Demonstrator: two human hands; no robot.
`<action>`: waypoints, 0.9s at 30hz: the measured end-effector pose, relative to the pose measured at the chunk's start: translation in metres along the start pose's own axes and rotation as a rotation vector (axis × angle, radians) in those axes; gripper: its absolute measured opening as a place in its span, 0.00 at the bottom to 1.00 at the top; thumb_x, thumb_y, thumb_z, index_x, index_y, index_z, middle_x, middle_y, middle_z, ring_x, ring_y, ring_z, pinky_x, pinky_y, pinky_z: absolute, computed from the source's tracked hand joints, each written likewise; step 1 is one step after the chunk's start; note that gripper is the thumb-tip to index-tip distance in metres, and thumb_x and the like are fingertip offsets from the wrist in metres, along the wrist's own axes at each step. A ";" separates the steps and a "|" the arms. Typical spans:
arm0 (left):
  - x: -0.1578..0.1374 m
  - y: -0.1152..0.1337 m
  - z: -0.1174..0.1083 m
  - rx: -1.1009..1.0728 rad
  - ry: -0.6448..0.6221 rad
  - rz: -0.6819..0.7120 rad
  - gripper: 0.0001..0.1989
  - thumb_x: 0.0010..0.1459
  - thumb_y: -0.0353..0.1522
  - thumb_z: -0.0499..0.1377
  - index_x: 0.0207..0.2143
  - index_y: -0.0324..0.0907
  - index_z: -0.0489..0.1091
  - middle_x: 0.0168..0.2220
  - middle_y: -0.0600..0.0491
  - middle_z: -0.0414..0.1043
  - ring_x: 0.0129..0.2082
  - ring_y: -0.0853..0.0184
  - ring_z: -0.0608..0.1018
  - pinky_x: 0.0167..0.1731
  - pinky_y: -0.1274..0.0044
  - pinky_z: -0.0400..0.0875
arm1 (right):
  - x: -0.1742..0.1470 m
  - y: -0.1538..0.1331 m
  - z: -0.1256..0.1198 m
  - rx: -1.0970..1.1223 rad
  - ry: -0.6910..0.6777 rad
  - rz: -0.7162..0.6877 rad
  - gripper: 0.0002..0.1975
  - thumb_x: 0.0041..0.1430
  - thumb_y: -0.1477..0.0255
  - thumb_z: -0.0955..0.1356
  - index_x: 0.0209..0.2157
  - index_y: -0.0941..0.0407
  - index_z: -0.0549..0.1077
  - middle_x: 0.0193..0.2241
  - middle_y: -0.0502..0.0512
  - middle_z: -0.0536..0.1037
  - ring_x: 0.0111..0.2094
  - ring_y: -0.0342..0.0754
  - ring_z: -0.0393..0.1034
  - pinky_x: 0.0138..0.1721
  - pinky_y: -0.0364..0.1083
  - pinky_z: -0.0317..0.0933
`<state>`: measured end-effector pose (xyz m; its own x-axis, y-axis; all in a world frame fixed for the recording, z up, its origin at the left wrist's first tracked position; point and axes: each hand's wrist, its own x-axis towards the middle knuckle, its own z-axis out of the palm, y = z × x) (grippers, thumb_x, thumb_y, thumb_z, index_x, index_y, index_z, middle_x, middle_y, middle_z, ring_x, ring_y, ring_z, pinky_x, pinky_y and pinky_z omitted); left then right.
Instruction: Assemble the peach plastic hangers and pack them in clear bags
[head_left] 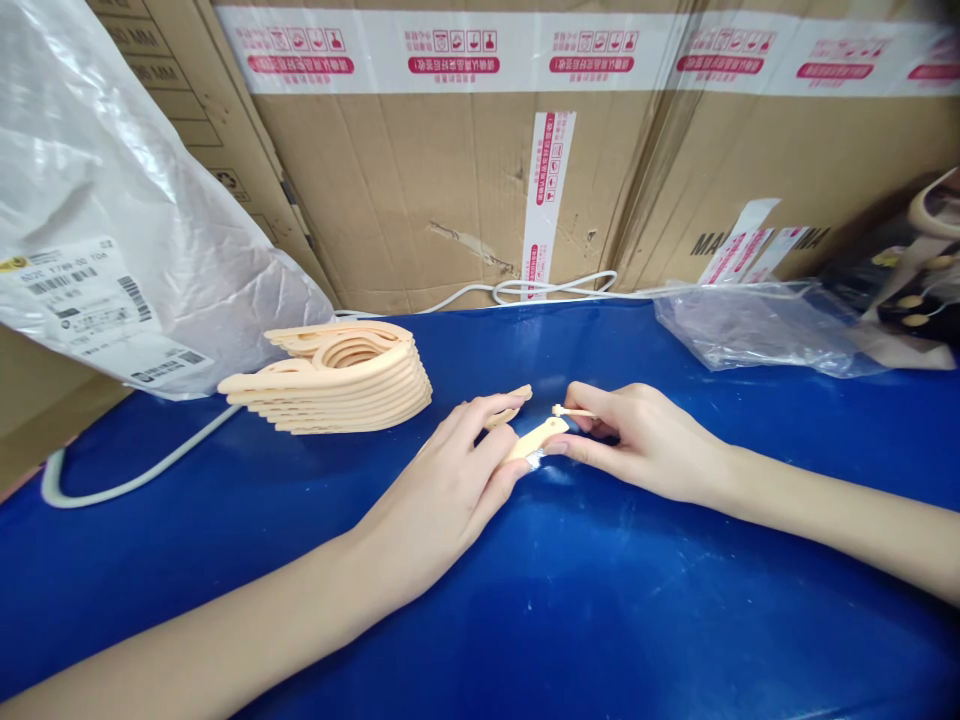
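My left hand (457,465) is closed around a flat cream plastic piece (541,437) with a small hole near its end. Part of a cream curved piece (516,405) shows past its fingers; whether the two are joined is hidden. A bit of something silvery (535,459) glints under the held end. Between thumb and fingers, my right hand (637,440) pinches a thin cream plastic pin (574,411), whose knobbed head sits just above the hole end, apart from it. The right thumb is at the flat piece's tip. Left of the hands lies a neat stack of curved cream plastic pieces (337,385).
Large cardboard boxes (390,180) stand behind the blue table (600,620). A labelled white plastic bag (172,230) leans at the left. A white cable (142,485) runs past it and along the back. Clear plastic wrap (757,325) and a dark patterned item (919,275) lie at the right.
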<state>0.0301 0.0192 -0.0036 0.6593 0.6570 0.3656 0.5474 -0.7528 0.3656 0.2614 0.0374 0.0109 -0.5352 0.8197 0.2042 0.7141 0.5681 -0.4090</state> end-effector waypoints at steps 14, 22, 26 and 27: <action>-0.002 -0.002 0.006 0.017 0.021 0.036 0.09 0.70 0.32 0.46 0.38 0.41 0.63 0.62 0.46 0.58 0.62 0.63 0.63 0.63 0.65 0.59 | -0.004 0.001 0.004 -0.525 0.276 -0.396 0.25 0.73 0.58 0.51 0.27 0.56 0.63 0.15 0.47 0.68 0.14 0.41 0.62 0.17 0.42 0.43; 0.000 0.001 0.002 0.013 -0.005 0.025 0.10 0.70 0.31 0.46 0.36 0.41 0.63 0.61 0.45 0.60 0.62 0.63 0.64 0.62 0.65 0.62 | -0.002 0.005 0.004 -0.681 0.333 -0.500 0.23 0.73 0.62 0.53 0.26 0.56 0.63 0.17 0.47 0.68 0.17 0.40 0.64 0.19 0.43 0.47; 0.001 0.002 0.001 0.023 -0.014 0.033 0.10 0.70 0.30 0.46 0.36 0.40 0.63 0.61 0.44 0.61 0.61 0.62 0.65 0.61 0.64 0.63 | -0.002 0.006 0.002 -0.796 0.354 -0.567 0.22 0.73 0.64 0.55 0.25 0.56 0.63 0.18 0.47 0.66 0.17 0.41 0.61 0.21 0.43 0.49; 0.001 0.003 0.001 0.028 -0.019 0.036 0.10 0.70 0.30 0.46 0.36 0.40 0.63 0.61 0.44 0.61 0.62 0.61 0.65 0.61 0.63 0.63 | -0.002 0.006 0.001 -0.819 0.363 -0.576 0.21 0.72 0.64 0.56 0.25 0.55 0.63 0.18 0.47 0.66 0.17 0.42 0.61 0.22 0.44 0.50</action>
<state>0.0327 0.0182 -0.0026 0.6882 0.6287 0.3620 0.5369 -0.7770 0.3286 0.2663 0.0387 0.0074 -0.8191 0.3075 0.4843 0.5542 0.6423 0.5295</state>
